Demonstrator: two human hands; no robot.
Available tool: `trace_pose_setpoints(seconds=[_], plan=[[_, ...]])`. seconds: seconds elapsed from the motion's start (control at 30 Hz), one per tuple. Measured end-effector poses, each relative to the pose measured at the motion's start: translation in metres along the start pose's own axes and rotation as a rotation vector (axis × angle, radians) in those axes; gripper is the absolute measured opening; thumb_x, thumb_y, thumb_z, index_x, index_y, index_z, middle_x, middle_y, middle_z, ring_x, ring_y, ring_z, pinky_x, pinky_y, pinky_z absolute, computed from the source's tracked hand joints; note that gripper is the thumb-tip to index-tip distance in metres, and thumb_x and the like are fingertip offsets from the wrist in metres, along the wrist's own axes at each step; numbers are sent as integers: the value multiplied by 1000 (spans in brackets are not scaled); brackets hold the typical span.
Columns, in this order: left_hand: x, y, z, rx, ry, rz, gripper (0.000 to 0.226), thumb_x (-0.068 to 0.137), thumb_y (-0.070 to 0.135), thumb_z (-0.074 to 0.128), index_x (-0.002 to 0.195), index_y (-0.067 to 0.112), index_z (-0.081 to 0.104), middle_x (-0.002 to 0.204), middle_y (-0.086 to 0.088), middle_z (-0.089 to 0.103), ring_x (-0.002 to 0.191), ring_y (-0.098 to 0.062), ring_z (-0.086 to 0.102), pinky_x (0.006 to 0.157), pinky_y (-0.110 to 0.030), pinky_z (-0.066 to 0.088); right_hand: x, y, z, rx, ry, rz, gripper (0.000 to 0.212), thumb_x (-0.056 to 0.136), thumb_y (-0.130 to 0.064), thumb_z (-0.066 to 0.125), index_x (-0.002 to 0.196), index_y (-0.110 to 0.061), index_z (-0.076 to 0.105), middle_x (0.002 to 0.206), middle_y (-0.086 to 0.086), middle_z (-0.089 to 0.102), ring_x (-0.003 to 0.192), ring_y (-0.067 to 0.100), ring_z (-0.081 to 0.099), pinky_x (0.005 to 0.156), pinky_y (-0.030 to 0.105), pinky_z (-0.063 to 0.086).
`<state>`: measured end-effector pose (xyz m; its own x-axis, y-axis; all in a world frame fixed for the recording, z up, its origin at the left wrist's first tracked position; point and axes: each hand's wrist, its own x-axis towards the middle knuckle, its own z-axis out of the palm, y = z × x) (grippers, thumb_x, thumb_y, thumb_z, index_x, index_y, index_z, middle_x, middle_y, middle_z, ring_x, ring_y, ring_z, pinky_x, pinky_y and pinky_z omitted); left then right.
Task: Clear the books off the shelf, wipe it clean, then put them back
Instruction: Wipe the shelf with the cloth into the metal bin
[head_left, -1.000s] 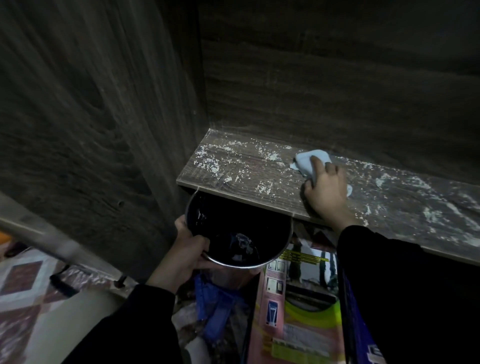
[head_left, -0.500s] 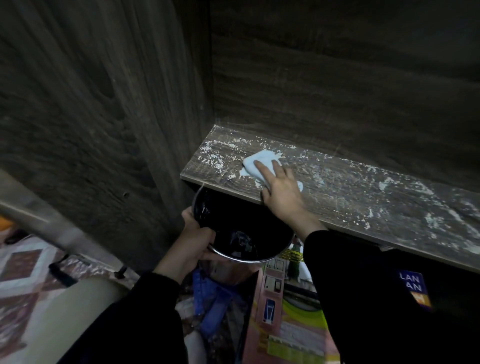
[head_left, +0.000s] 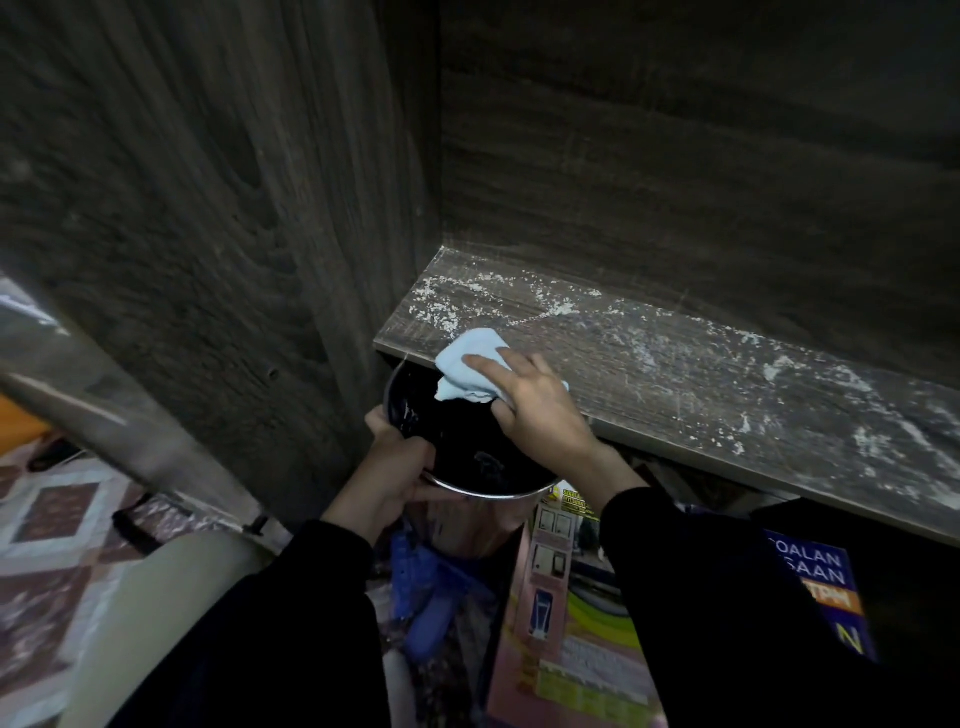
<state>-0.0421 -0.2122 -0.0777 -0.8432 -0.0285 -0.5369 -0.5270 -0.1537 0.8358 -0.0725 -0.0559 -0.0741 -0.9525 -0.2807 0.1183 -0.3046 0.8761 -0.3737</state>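
Note:
A dark wooden shelf board (head_left: 727, 384) carries white dust and crumbs along its length. My right hand (head_left: 535, 405) presses a light blue cloth (head_left: 467, 364) at the shelf's front left edge, and the cloth hangs partly over the rim. Just below that edge my left hand (head_left: 389, 467) grips the rim of a round metal container (head_left: 467, 457) with a dark inside. Books lie below the shelf: a pink and green one (head_left: 571, 649) and a blue one (head_left: 815, 587).
The cabinet's side panel (head_left: 208, 234) rises at the left and its back panel (head_left: 675, 156) stands behind the shelf. A blue object (head_left: 426, 587) lies under the container. Patterned floor (head_left: 52, 545) shows at the lower left.
My right hand has swept the cloth leftward and forward along the shelf, from its middle to the front left edge over the container. The left hand keeps the container under that edge.

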Motion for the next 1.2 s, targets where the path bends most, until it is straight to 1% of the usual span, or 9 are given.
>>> trace_pose_setpoints(seconds=[0.1, 0.2, 0.3, 0.4, 0.5, 0.63, 0.77, 1.03, 1.2], plan=[[-1, 0, -1, -27, 5, -2, 45, 85, -14, 37, 111, 21, 24, 96, 2, 39, 83, -23, 56, 51, -47, 56, 2, 7, -10, 250, 56, -10, 52, 88, -8, 48, 138, -22, 49, 138, 10, 52, 123, 26, 46, 99, 30, 34], [1, 0, -3, -35, 14, 4, 44, 84, -15, 35, 108, 21, 25, 100, 2, 38, 86, -25, 56, 49, -46, 57, 3, 20, -25, 374, 164, 71, 52, 88, -3, 56, 136, -22, 51, 133, 6, 56, 110, 17, 53, 88, 23, 37], [4, -1, -4, -46, 18, 10, 45, 83, -16, 34, 108, 21, 25, 103, 4, 37, 90, -26, 55, 47, -45, 56, 9, 44, -35, 321, 347, 166, 53, 86, 0, 56, 137, -15, 51, 133, 10, 56, 115, 23, 53, 94, 27, 40], [4, -1, -6, -62, 16, -5, 47, 83, -16, 34, 109, 22, 25, 99, 6, 35, 88, -24, 54, 43, -42, 56, 16, 74, -42, 151, 462, 321, 54, 85, 3, 51, 137, -7, 48, 132, 24, 51, 119, 39, 46, 103, 37, 32], [6, -1, -8, -51, 11, -21, 50, 82, -17, 35, 111, 23, 26, 101, 6, 36, 90, -25, 54, 42, -38, 55, 25, 95, -46, 2, 449, 499, 54, 87, -4, 49, 140, -8, 41, 134, 30, 40, 120, 46, 36, 105, 44, 28], [6, 0, -10, -57, -12, -28, 52, 82, -16, 36, 113, 24, 26, 105, 4, 40, 92, -27, 56, 42, -37, 54, 44, 93, -37, -92, 259, 657, 50, 89, -17, 51, 137, -12, 38, 139, 29, 32, 125, 48, 30, 105, 51, 26], [4, 2, -10, -80, -35, -37, 55, 81, -19, 36, 117, 22, 27, 97, 3, 44, 80, -22, 57, 48, -46, 56, 75, 72, -22, -200, 187, 617, 58, 85, -25, 57, 138, -15, 36, 141, 27, 32, 126, 46, 31, 103, 46, 27], [14, 2, -18, -72, -62, -65, 60, 80, -19, 36, 121, 24, 30, 110, 0, 45, 98, -30, 55, 48, -48, 56, 118, 46, -1, -249, 146, 464, 62, 91, -27, 50, 147, -18, 26, 147, 28, 24, 132, 42, 25, 107, 44, 24], [18, 0, -24, -66, -61, -75, 58, 81, -18, 36, 117, 28, 31, 107, 1, 47, 95, -27, 55, 56, -54, 56, 139, 38, 4, -222, 107, 288, 59, 93, -24, 47, 149, -22, 28, 148, 22, 29, 131, 39, 27, 109, 43, 24]])
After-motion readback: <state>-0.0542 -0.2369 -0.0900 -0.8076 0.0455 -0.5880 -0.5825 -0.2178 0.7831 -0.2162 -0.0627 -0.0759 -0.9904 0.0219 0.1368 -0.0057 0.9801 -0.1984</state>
